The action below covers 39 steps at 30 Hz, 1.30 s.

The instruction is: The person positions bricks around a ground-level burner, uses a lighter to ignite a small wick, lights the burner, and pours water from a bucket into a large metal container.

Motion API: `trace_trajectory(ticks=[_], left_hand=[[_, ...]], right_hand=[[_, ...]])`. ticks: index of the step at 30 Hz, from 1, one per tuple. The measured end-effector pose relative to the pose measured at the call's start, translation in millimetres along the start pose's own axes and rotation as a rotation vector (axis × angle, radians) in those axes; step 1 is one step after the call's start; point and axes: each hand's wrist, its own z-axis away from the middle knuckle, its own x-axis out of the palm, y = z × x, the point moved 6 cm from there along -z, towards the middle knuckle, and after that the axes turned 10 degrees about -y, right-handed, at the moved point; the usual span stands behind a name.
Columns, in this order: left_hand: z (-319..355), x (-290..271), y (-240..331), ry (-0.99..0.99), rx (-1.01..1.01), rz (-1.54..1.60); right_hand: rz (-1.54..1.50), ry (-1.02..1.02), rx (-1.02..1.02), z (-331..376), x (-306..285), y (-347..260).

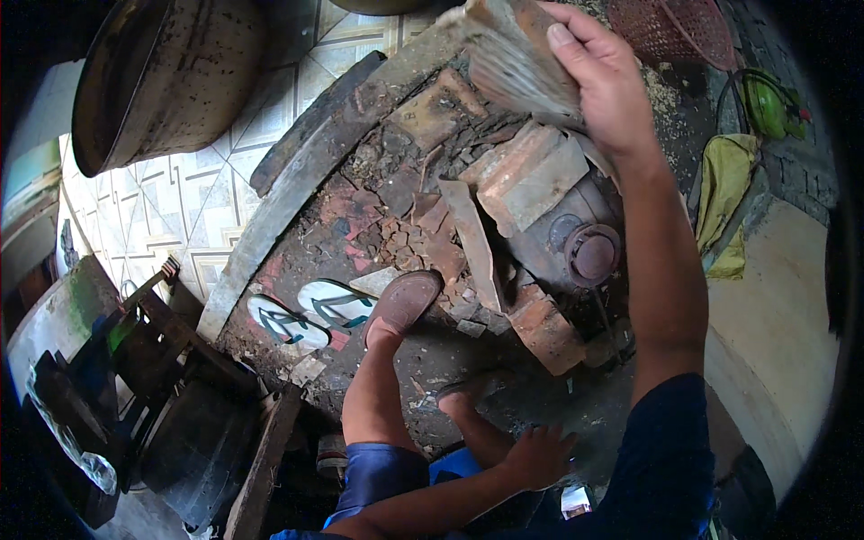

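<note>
My right hand (616, 90) is closed round the edge of a ridged, grey-and-orange clay slab (522, 67), thumb on its upper face. The slab is raised over a heap of broken clay pieces (423, 238) and soot-dark debris. Below my right forearm, a curved clay slab (531, 180) rests against a grey metal body with a round rusty cap (594, 254). Another reddish slab (547, 331) lies in front of it. My left hand (540, 457) hangs by my bent knee with fingers loosely apart, holding nothing.
White-and-green flip-flops (337, 304) lie left of my shoe (405, 301). A long concrete curb (297, 193) borders the debris, with a large metal pot (193, 81) beyond. Dark wooden furniture (171, 360) stands at left. A yellow-green sack (724, 193) and red basket (670, 31) are at right.
</note>
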Motion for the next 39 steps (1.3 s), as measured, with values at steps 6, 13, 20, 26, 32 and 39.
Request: trace_trajectory(ticks=[6,13,20,26,32,39], left_hand=[[-0.3,4.3,-1.1,-0.016,-0.015,-0.014],[2.3,0.2,2.0,-0.062,-0.021,0.014],[3.0,3.6,-1.2,-0.052,-0.021,0.017],[5.6,1.4,-1.0,0.063,-0.015,0.000],[4.9,-1.5,0.3,-0.020,-0.014,0.012],[4.5,-0.6,-0.7,-0.032,-0.015,-0.023]], right_hand=[[0.533,-0.422,0.297,9.8,0.8,33.0],[1.082,-0.778,0.528,37.3,33.8,96.3],[1.260,-0.818,0.497,42.8,32.9,123.3],[1.288,-0.646,0.409,55.8,19.8,126.6],[1.210,0.161,0.181,99.3,11.6,89.4],[1.040,0.257,0.498,155.4,28.6,114.4]])
